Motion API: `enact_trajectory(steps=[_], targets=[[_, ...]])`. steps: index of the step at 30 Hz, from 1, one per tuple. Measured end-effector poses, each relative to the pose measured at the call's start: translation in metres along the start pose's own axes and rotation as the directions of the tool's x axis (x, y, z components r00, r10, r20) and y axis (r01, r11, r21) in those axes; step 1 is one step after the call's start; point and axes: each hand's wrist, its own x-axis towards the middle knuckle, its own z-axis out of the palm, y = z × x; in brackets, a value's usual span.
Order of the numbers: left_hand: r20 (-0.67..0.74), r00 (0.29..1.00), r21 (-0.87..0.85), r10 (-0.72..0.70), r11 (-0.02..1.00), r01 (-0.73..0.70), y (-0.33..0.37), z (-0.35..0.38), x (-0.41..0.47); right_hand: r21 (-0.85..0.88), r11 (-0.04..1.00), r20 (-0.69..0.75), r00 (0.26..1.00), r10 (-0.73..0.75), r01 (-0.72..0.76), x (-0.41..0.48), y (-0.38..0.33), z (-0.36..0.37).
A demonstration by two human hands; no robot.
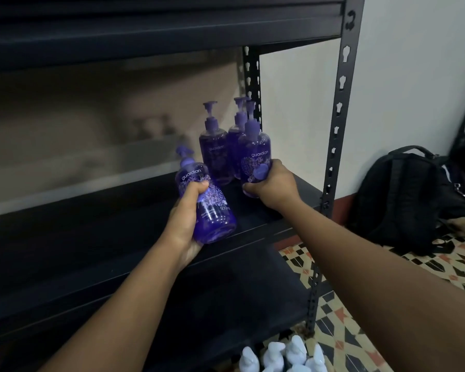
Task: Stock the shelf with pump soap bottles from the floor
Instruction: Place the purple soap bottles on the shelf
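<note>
Both bare forearms stretch forward. The left hand (187, 212) wraps round a tilted bottle (217, 214); the right hand (275, 187) grips an upright bottle (255, 156) low down.

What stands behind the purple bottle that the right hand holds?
Directly behind the held bottle stands another purple bottle, mostly covered: only its pump and left edge show. A third bottle stands further left.
</note>
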Motion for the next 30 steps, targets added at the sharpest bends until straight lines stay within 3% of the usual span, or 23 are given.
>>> enact_trajectory(steps=[19,22,26,30], targets=[[0.014,1.0,-0.002,0.011,1.0,-0.011,-0.003,-0.005,0.003,-0.096,0.99,0.029,0.994,0.106,-0.102,0.022,0.002,0.015],[-0.009,1.0,0.018,0.009,1.0,-0.009,-0.003,-0.003,0.001,-0.291,0.956,0.105,0.992,0.075,-0.042,0.011,0.005,0.005],[-0.077,0.981,0.119,0.179,0.978,-0.17,0.002,0.004,0.008,-0.61,0.787,0.205,0.978,0.044,0.092,-0.009,0.012,-0.014],[-0.046,0.948,0.339,0.314,0.898,-0.281,0.008,0.012,0.019,-0.705,0.684,0.283,0.958,0.032,0.186,-0.016,0.019,-0.013]])
